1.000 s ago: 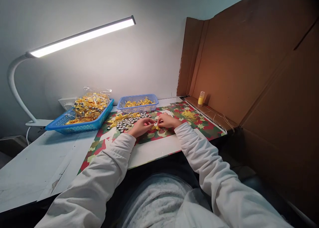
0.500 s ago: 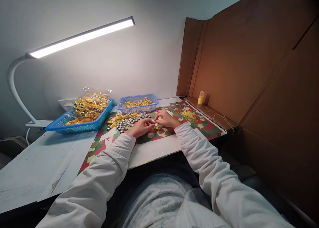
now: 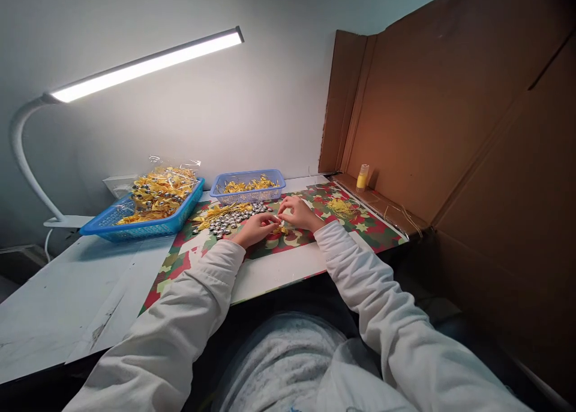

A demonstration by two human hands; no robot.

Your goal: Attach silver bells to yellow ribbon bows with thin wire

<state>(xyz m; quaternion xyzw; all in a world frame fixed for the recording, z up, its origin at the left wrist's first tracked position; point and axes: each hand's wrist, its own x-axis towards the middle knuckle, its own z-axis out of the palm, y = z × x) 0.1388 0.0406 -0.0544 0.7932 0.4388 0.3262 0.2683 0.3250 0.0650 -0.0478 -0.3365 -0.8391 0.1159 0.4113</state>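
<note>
My left hand [image 3: 255, 229] and my right hand [image 3: 297, 213] meet over the camouflage-patterned sheet [image 3: 270, 247], fingertips almost touching. Both are closed in a pinch around a small yellow ribbon bow [image 3: 281, 229], which hangs just below the fingers and is partly hidden by them. Left of my left hand lies a pile of silver bells [image 3: 224, 221]. Several yellow ribbon pieces [image 3: 211, 216] with thin strands lie beside the bells. To the right of my right hand is a bunch of thin yellow strings [image 3: 341, 207].
A blue basket [image 3: 148, 227] heaped with yellow bows and bells stands at the left, under a lit lamp [image 3: 148, 64]. Behind the bells sits a smaller blue basket [image 3: 247, 176] of yellow pieces. A small yellow bottle [image 3: 362, 177] stands by the cardboard wall [image 3: 441, 118] on the right.
My fingers have shifted very slightly around the yellow bow, and the right hand sits a touch further left. The things on the table stay in place.
</note>
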